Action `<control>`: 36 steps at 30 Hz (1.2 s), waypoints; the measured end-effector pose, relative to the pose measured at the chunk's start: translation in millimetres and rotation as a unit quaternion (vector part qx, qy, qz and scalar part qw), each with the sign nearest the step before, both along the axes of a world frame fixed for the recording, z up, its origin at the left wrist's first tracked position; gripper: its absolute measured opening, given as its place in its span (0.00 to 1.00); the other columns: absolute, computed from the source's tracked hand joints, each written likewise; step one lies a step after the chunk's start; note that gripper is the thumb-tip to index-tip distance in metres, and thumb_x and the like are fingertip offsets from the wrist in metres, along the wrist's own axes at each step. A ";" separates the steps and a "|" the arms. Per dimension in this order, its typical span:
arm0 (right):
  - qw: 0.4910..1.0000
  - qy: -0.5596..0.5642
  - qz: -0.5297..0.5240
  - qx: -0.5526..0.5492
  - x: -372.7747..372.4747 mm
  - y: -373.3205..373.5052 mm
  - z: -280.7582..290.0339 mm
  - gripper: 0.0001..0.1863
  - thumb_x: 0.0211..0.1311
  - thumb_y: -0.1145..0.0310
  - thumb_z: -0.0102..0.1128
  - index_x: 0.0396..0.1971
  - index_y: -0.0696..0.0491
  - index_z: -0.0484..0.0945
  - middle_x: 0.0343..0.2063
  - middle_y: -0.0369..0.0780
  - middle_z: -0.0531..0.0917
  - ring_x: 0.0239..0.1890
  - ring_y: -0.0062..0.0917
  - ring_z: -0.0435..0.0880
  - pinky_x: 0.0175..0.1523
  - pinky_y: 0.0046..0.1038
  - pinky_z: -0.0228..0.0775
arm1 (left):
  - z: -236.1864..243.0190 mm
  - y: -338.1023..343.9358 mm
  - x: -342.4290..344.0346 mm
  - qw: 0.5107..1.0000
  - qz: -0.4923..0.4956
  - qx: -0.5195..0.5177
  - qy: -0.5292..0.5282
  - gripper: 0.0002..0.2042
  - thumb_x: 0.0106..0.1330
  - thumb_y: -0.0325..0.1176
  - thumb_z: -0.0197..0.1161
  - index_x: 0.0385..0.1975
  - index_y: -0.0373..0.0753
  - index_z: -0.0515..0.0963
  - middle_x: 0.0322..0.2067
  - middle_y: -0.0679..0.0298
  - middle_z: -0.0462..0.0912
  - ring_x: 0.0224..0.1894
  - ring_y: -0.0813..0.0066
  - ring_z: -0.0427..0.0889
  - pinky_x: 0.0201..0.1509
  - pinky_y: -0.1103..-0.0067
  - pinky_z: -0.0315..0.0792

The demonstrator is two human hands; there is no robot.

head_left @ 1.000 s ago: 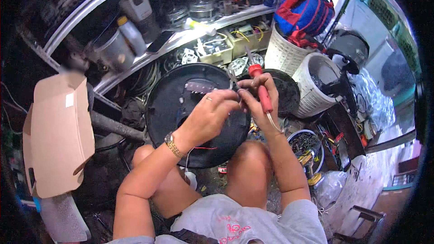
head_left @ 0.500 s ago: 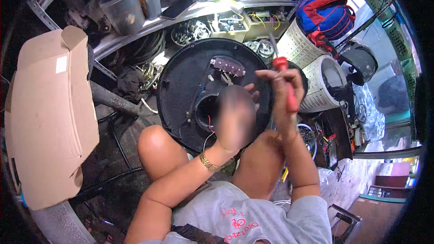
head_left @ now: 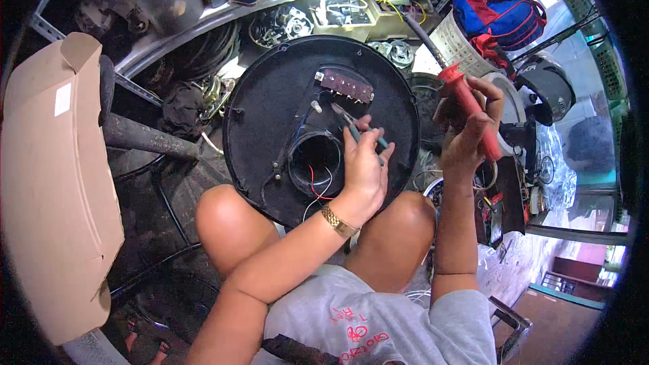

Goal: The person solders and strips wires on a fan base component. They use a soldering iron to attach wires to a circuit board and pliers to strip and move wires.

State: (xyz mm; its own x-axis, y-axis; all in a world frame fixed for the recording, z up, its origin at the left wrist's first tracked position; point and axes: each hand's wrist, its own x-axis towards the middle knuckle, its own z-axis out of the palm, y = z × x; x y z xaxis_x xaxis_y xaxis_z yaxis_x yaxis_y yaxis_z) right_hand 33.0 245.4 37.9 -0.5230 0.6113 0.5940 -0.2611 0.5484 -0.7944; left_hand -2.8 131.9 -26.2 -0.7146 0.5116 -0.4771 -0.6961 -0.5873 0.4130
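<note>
My left hand [head_left: 365, 162] grips green-handled pliers [head_left: 352, 126] over a large round black housing [head_left: 263, 81], jaws toward a small white piece [head_left: 316, 106]. A brown switch strip [head_left: 345, 84] lies above the pliers, on the housing. Red, white and blue wires [head_left: 312, 179] run around the housing's central round opening [head_left: 318, 150]. To the right, my right hand [head_left: 473, 128] holds a red-handled soldering iron [head_left: 466, 94] upright at a slant, its metal shaft pointing up and away from me, its cord hanging below.
Cardboard [head_left: 61, 176] and a metal post [head_left: 149, 142] stand left. Behind are a shelf [head_left: 176, 44] with containers, phone and bins of parts [head_left: 338, 20]. Right are a blue-red bag [head_left: 493, 7], white baskets [head_left: 446, 37], a helmet [head_left: 547, 91] and scattered tools [head_left: 493, 216]. My knees flank the housing.
My hands have separated: the right moved right with the soldering iron, the left moved right and now shows pliers in its grip over the housing. The view shifted, uncovering more of the switch strip.
</note>
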 end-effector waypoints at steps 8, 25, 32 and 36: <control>0.995 0.022 0.080 -0.055 6.8 -12.4 5.4 0.10 0.57 0.71 0.60 0.35 0.58 0.72 0.34 0.41 0.79 0.25 0.17 0.76 0.30 0.18 0.70 | -16.3 -3.3 -5.6 0.997 -0.019 -0.024 0.067 0.11 0.63 0.27 0.52 0.44 0.46 0.65 0.49 0.68 0.65 0.47 0.76 0.68 0.48 0.71 0.69; 0.996 -0.018 0.057 -0.068 9.6 -7.5 -14.3 0.10 0.55 0.70 0.62 0.34 0.58 0.74 0.33 0.39 0.78 0.26 0.19 0.79 0.31 0.18 0.71 | -14.4 -6.1 -7.8 0.993 -0.045 -0.029 0.105 0.08 0.66 0.30 0.51 0.43 0.47 0.64 0.52 0.65 0.64 0.50 0.73 0.68 0.49 0.70 0.69; 0.996 -0.039 0.054 -0.064 9.9 -10.3 -14.8 0.12 0.55 0.68 0.64 0.36 0.59 0.74 0.31 0.38 0.78 0.27 0.18 0.79 0.34 0.19 0.72 | -9.7 -3.1 -9.8 0.994 -0.037 -0.047 0.096 0.07 0.67 0.32 0.51 0.42 0.48 0.64 0.51 0.65 0.64 0.50 0.72 0.67 0.48 0.69 0.69; 0.997 -0.049 0.046 -0.047 12.7 -6.5 -17.9 0.12 0.55 0.69 0.64 0.36 0.59 0.74 0.30 0.38 0.78 0.28 0.18 0.79 0.34 0.19 0.72 | -8.6 -2.5 -8.9 0.993 -0.038 -0.043 0.099 0.06 0.68 0.32 0.51 0.42 0.48 0.64 0.50 0.66 0.65 0.48 0.73 0.68 0.47 0.70 0.69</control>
State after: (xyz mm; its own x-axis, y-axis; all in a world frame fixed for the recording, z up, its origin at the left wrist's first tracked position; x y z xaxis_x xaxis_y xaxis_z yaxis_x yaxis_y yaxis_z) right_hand 45.7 238.9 20.0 -0.6321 0.6086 0.4797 -0.2258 0.4475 -0.8653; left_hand -11.7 129.4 -34.7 -0.7597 0.5307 -0.3757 -0.6372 -0.4921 0.5932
